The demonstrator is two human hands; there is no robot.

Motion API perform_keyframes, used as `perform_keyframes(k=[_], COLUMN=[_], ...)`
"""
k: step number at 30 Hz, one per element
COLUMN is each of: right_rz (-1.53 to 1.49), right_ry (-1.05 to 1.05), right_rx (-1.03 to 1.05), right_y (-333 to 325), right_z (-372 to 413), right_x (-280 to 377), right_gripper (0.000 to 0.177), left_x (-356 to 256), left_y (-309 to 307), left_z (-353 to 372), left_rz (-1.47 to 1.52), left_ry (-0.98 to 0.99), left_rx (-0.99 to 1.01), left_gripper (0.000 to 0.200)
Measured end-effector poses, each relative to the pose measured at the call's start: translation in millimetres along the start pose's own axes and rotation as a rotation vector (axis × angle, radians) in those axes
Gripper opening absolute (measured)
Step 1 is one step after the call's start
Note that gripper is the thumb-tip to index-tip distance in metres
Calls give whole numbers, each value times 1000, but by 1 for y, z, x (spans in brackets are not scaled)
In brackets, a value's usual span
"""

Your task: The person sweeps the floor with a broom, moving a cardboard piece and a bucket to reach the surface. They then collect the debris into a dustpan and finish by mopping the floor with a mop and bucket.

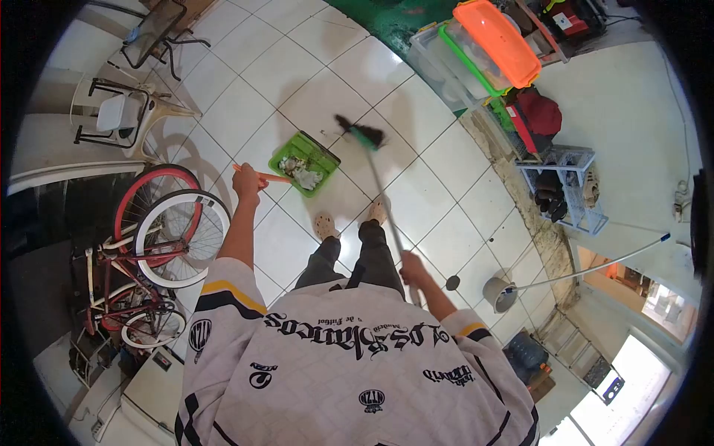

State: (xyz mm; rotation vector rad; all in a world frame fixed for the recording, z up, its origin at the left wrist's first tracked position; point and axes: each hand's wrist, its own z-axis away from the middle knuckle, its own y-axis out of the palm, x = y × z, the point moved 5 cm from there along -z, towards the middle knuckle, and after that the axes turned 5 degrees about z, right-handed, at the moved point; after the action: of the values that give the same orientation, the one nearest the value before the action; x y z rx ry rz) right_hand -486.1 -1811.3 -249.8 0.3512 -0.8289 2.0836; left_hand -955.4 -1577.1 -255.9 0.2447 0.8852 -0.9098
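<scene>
My left hand (246, 183) is closed around the orange handle (272, 177) of a green dustpan (283, 163). Crumpled whitish and grey litter (303, 172) lies in the pan, which rests on or just above the tiled floor. My right hand (414, 270) is wrapped round the long grey stick (387, 206) of a broom. The broom's dark-bristled head with a green block (364, 136) is to the right of the dustpan, apart from it and slightly blurred. A few small dark bits show on the tiles between the two.
Bicycles (160, 238) and a chair (123, 113) stand at left. At right are plastic bins with an orange lid (500, 44), a light blue rack (569, 189) and a grey bucket (500, 294) with a long stick across it. A round drain (453, 282) is in the floor.
</scene>
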Motion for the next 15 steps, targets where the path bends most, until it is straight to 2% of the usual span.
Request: perform_keyframes(k=[2, 3, 5, 7, 9, 11, 13, 15], right_rz=[64, -131, 4, -54, -37, 46, 50, 84], right_ry=[-103, 224, 64, 14, 276, 257, 258, 193], right_rx=[65, 193, 164, 128, 169, 111, 79, -10], right_y=[16, 17, 13, -5, -35, -57, -74, -90], right_z=[17, 37, 50, 78, 103, 93, 54, 12], right_x=[14, 27, 33, 59, 91, 93, 74, 85], right_gripper=[31, 29, 32, 35, 40, 39, 37, 34], left_x=[-6, -8, -11, -12, -9, -10, -7, -8], left_y=[4, 5, 7, 1, -11, -23, -36, -46], left_z=[5, 7, 9, 7, 4, 2, 4, 5], left_rz=[-11, -23, -75, -156, -121, -43, 75, 91], left_ry=[-4, 4, 17, 24, 2, -5, -5, 5], left_rx=[-12, -10, -16, -46, -42, -34, -22, -57], left_gripper=[29, 29, 30, 30, 30, 31, 31, 31])
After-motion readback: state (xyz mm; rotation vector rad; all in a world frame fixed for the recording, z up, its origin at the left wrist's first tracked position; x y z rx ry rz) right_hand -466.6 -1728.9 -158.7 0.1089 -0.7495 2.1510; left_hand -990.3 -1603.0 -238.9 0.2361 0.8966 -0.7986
